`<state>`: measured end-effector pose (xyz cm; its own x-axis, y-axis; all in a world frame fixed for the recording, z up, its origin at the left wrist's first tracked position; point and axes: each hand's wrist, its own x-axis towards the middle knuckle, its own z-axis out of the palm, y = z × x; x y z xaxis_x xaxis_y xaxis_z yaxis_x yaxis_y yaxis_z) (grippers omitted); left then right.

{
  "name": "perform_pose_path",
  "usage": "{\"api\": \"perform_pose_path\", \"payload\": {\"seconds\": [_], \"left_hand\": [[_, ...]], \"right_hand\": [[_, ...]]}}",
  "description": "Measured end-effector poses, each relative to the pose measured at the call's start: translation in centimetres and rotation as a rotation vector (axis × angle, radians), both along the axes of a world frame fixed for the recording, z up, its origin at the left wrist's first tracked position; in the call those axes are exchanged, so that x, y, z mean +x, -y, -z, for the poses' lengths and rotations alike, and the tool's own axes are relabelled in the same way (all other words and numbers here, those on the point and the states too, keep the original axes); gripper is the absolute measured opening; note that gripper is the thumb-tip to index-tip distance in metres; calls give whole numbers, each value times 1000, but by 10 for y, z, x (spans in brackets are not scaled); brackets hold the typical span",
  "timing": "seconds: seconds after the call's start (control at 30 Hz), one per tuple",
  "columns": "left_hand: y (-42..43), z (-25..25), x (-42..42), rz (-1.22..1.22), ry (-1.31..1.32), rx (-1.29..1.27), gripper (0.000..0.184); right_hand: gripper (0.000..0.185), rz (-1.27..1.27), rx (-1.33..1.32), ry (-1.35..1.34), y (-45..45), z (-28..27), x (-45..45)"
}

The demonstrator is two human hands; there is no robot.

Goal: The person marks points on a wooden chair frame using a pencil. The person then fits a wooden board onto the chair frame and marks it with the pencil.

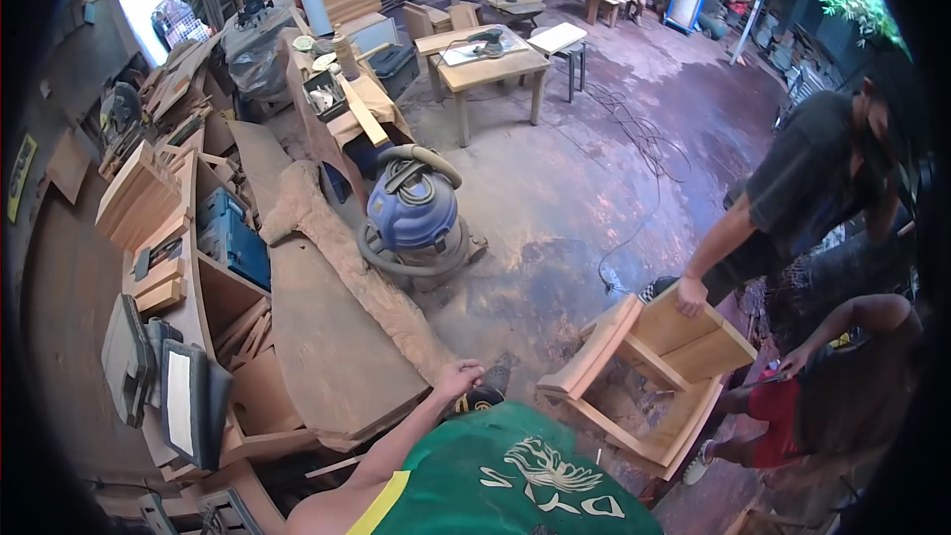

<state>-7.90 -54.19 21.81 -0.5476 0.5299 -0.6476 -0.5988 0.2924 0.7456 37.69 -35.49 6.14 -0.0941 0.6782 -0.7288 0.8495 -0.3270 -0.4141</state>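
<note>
timber (386, 312), long and rough with a forked far end, lies slantwise along the right edge of a broad brown board (322, 347), left of centre. the wearer's left hand (460, 376) is at the timber's near end, fingers loosely curled; whether they touch the wood or close on anything cannot be told. the right hand is out of view, so its state cannot be told. a green shirt (475, 466) fills the near centre. to its right, on the floor, is a pale wooden frame (654, 361) with a wide panel (693, 337); a co-worker (807, 163) in a dark shirt leans over it, one hand (690, 296) grasping the panel's upper edge. beside them at the near right is another person (842, 391) in red shorts. a blue vacuum (416, 210) stands just right of the timber, its hose looped over the top. farther off, a wooden table (495, 75) bears a power tool (487, 39).
</note>
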Motion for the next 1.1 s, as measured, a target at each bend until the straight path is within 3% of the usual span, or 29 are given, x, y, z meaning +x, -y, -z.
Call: {"api": "perform_pose_path", "payload": {"seconds": [0.13, 0.23, 0.3, 0.43, 0.5, 0.57, 0.63, 0.67, 0.7, 0.73, 0.77, 0.8, 0.87, 1.0, 1.1], "left_hand": [[-7, -14, -37, 131, -128, -148, 55], [-19, -35, -60, 300, -410, -318, 63], [-24, 5, -82, 241, -341, -268, 66], [-54, 1, -117, 193, -334, -330, 65], [-59, 23, -134, 175, -423, -344, 65], [-53, 9, -143, 114, -247, -254, 67], [-41, 44, -159, 164, 41, -7, 63], [-52, 29, -154, 173, 22, -64, 57], [-57, 49, -163, 182, 147, -60, 55], [-66, 40, -155, 210, 125, -83, 53], [-72, 55, -155, 315, 65, -123, 37], [-84, 71, -176, 508, 118, -38, 18], [-110, 81, -162, 557, 48, -160, 10], [-186, 98, -155, 824, -28, -147, 33], [-215, 76, -99, 1000, -2, -176, 46]], "right_hand": [[20, -67, -51, -44, -46, -73, -79], [20, -112, -56, -61, -77, -87, -116], [20, -136, -58, -66, -93, -93, -131], [20, -171, -73, -61, -95, -95, -147], [20, -174, -97, -59, -85, -96, -134], [20, -238, -102, -52, -55, -81, -114], [20, -246, -74, -55, -13, -75, -103], [23, -164, 5, 48, -2, -61, -105], [25, -27, 59, 72, 10, -21, -95], [29, 26, 92, 59, 13, -73, -104], [36, 62, 44, 138, 20, -80, -102], [42, 161, 104, 41, 21, -86, -108], [43, 418, 87, 51, 40, -108, -101], [40, 589, 90, 129, 87, -104, -78], [41, 748, 56, 200, 182, -89, -42]]}}
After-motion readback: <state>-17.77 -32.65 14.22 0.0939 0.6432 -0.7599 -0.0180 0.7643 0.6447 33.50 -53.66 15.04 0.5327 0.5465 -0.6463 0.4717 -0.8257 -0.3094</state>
